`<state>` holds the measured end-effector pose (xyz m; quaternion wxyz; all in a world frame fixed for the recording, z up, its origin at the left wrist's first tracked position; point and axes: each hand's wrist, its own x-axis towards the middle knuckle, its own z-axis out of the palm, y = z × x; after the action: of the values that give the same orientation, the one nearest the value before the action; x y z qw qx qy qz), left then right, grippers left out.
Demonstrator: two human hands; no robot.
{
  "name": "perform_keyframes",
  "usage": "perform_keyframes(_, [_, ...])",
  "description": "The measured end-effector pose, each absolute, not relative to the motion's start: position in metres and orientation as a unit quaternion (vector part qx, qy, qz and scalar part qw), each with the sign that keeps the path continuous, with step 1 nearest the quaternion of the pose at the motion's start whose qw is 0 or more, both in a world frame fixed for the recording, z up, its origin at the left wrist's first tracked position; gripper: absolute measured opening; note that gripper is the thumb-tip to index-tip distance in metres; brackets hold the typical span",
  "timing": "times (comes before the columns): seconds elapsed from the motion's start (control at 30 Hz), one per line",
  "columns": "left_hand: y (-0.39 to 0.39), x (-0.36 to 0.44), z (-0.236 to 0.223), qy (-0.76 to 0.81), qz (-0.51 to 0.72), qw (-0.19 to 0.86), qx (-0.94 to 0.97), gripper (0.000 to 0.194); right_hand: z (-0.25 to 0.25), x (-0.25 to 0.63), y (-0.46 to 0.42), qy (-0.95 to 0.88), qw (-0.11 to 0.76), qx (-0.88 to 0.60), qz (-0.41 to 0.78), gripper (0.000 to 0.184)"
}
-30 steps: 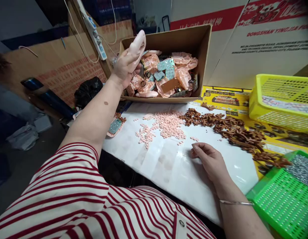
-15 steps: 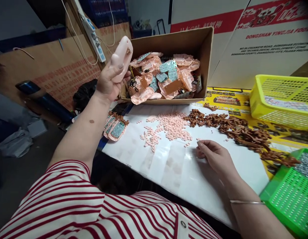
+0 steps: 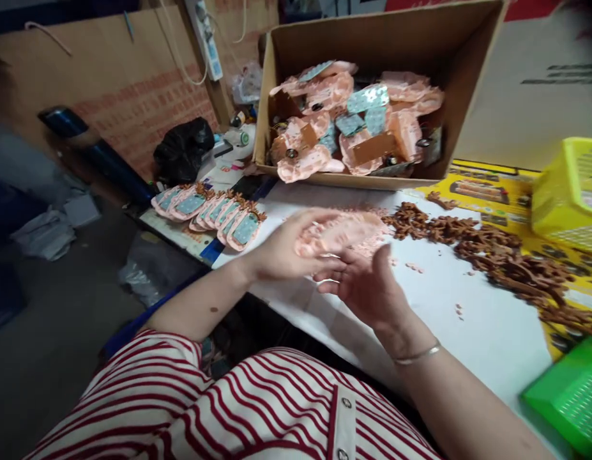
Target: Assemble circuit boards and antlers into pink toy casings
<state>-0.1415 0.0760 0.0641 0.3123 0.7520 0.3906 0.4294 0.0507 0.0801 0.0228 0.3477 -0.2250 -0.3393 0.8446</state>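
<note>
My left hand [image 3: 282, 248] is closed on a pink plastic shell [image 3: 346, 231], held over the table with its inner side showing; motion blurs it. My right hand [image 3: 367, 289], palm up with the fingers apart, is just below the shell's near edge. Whether its fingertips touch the shell I cannot tell. Behind the shell, partly hidden, lies a heap of small pink plastic pieces [image 3: 370, 246]. Brown branch-like plastic pieces [image 3: 490, 249] spread out to the right.
A cardboard box [image 3: 468, 96] at the back holds pink shells with green circuit boards [image 3: 367, 98]. Pink shells fitted with boards [image 3: 244, 231] overlap in a row at left. A yellow basket [image 3: 559, 204] and a green basket [image 3: 559, 390] stand at right.
My left hand has come down from beside the box with the pink shell, now over the table. My right hand has moved left to it and opened. The view has shifted, showing more shells at left.
</note>
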Motion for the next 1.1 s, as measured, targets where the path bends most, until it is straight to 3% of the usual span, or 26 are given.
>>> perform_keyframes(0.07, [0.064,-0.124,0.043,0.397,0.386,0.232,0.800,0.066,0.019,0.064,0.067,-0.318,0.386,-0.239,0.833,0.071])
perform_keyframes(0.13, [0.056,-0.107,0.026,0.388,0.358,0.215,0.821,0.076,0.015,0.081,0.054,-0.311,0.414,-0.270,0.812,0.066])
perform_keyframes(0.23, [0.047,-0.084,0.012,0.342,0.365,0.277,0.820,0.095,0.010,0.103,0.036,-0.325,0.437,-0.320,0.775,0.052])
perform_keyframes(0.33, [0.037,-0.063,0.009,0.320,0.421,0.413,0.741,0.104,0.007,0.118,0.023,-0.333,0.464,-0.369,0.734,0.043])
perform_keyframes(0.5, [0.027,-0.042,0.015,0.416,0.474,0.654,0.418,0.079,0.006,0.128,0.013,-0.327,0.515,-0.375,0.699,0.047])
perform_keyframes(0.67, [0.038,-0.034,0.010,0.314,0.228,0.866,0.317,0.063,-0.001,0.137,0.012,-0.394,0.434,-0.386,0.712,0.051])
perform_keyframes(0.87, [0.054,-0.029,0.005,0.337,0.225,0.866,0.294,0.042,-0.004,0.163,0.016,-0.399,0.388,-0.469,0.686,0.063])
perform_keyframes(1.0, [0.061,-0.038,0.012,0.310,0.205,0.873,0.316,0.045,-0.012,0.185,0.033,-0.263,0.373,-0.474,0.753,0.077])
perform_keyframes(1.1, [0.062,-0.039,0.016,0.262,0.189,0.886,0.331,0.051,-0.012,0.178,0.048,-0.220,0.344,-0.445,0.797,0.075])
